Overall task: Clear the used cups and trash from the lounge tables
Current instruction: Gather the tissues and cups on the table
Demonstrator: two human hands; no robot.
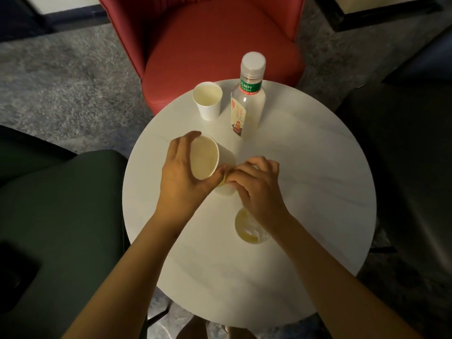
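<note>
My left hand grips a white paper cup, tilted so its empty inside faces me, above the round white table. Right beside it, my right hand pinches the rim of a second cup that stands on the table, mostly hidden under both hands. A third white paper cup stands upright and empty at the table's far side. Next to it stands a clear plastic bottle with a white cap and green label. A yellowish, crumpled piece of clear trash lies under my right wrist.
A red armchair stands directly behind the table. A dark green chair is at the left, and a dark seat is at the right. Grey carpet covers the floor around them.
</note>
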